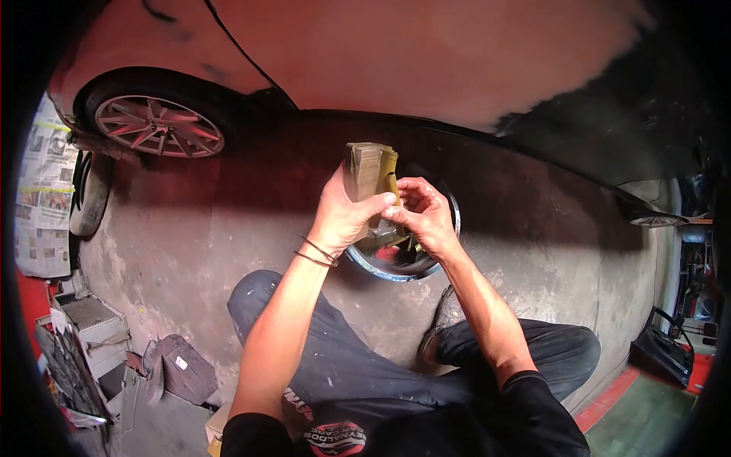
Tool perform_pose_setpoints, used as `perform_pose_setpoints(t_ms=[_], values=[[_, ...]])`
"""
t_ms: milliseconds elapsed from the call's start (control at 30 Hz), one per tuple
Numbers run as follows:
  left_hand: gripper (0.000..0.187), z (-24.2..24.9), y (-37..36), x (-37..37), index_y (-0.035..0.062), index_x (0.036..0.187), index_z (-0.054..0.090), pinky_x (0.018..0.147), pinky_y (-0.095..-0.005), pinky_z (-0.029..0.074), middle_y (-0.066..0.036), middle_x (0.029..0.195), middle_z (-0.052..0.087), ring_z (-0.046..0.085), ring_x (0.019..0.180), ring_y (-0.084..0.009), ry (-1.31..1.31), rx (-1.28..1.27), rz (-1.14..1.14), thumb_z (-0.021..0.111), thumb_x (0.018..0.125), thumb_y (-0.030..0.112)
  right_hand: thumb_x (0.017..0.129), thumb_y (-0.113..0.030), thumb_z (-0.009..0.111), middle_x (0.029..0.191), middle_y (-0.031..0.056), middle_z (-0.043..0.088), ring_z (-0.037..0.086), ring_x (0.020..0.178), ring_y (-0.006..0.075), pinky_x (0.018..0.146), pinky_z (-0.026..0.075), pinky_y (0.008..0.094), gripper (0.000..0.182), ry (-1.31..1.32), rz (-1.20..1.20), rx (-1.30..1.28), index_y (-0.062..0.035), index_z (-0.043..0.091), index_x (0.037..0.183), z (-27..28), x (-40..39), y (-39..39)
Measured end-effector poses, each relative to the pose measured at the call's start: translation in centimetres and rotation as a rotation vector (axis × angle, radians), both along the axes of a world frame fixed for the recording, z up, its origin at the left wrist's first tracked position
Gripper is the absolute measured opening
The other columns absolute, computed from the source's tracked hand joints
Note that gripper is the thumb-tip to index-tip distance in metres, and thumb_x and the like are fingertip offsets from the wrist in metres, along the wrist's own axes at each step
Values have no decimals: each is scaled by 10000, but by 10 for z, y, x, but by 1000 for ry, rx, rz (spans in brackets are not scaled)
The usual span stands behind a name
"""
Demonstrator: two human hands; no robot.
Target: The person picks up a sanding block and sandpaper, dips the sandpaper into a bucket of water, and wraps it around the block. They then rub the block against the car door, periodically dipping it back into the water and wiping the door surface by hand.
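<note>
Between my hands a sanding block is held up, its long brownish-grey face toward me. A yellow sheet that looks like sandpaper runs along its right side. My left hand is closed around the block, thumb across its lower front. The fingers of my right hand are closed in a pinch at the sheet's edge, close to my left thumb. Directly below is a round dark tub with a pale bluish rim. Several small items lie inside it, including something red, partly hidden by my hands.
A car's side panel, with dull and glossy black areas, spans the top; its wheel is at the upper left. Newspaper masking hangs at the left edge. Grey parts lie lower left, a black piece at right.
</note>
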State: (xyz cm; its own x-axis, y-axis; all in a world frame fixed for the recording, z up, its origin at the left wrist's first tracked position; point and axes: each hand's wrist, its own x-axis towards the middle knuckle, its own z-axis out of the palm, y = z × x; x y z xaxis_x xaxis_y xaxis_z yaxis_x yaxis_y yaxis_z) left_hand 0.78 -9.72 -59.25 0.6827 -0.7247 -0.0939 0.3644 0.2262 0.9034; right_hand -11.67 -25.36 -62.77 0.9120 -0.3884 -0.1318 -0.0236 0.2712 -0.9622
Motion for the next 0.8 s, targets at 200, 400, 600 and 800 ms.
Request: perform_pose_setpoints(t_ms=[200,400,600,800], values=[[534,-3,5,2,26,1405,626,1023,-366,598,-80,1258,749,730,1143,-179,0,19,66,863,926,32,878,-22,931,1156,45,756,721,1057,122,946,609,311,461,-23,30,-96,-35,701,1276,9,4,8],[477,-7,11,13,2,1361,661,1016,-372,596,-97,1244,763,735,1125,-185,77,93,137,866,940,96,1017,-50,786,1147,55,737,706,1032,102,932,593,296,762,11,24,-2,-84,414,1681,23,10,1],[460,-19,7,15,4,1344,660,985,-362,601,-91,1231,751,731,1095,-184,147,142,192,859,937,77,1094,-121,694,1124,3,691,585,931,28,755,480,209,634,110,22,-132,-133,432,1671,11,12,0],[444,-20,0,3,27,1350,652,941,-344,606,-66,1210,733,720,1066,-169,76,123,232,853,957,76,933,-201,915,1214,179,772,749,1089,205,944,614,371,752,115,-120,-93,-26,459,1504,12,20,9]])
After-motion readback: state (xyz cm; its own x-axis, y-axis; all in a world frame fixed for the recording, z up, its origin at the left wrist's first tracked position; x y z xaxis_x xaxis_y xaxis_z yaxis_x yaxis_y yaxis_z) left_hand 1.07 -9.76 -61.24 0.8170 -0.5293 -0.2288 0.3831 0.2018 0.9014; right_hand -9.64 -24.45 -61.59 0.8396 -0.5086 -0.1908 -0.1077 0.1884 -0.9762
